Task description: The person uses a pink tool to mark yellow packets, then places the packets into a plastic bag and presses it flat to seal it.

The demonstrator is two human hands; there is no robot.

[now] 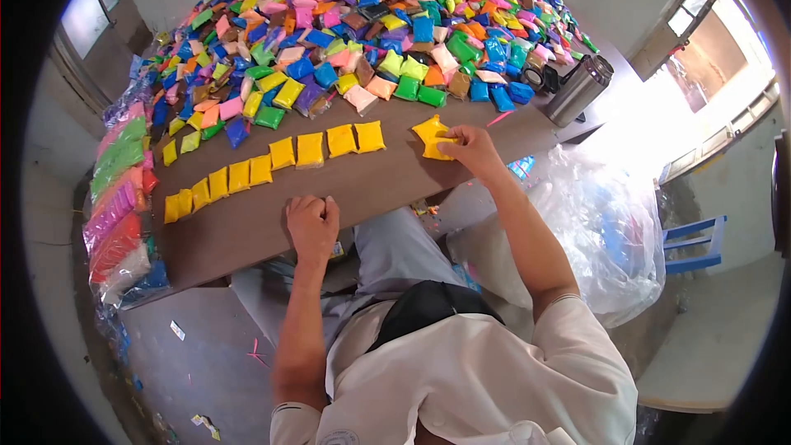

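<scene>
My right hand (471,150) pinches small yellow packets (430,130) by their right side, at the right end of the brown table. Two of them seem to overlap there. Nearer the front edge, my left hand (311,226) rests on the table in a loose fist, and nothing shows in it. Beyond that hand runs a slanting row of several yellow packets (310,150), set side by side from the left end of the table toward the middle. A gap separates the row's last packet (370,137) from the packets at my right hand.
A large heap of packets in many colours (346,33) covers the back of the table (247,227). A steel flask (581,91) stands at the right. Bundled bags of packets (119,189) line the left edge. Beside me hangs a big clear plastic bag (593,231), near a blue stool (696,247).
</scene>
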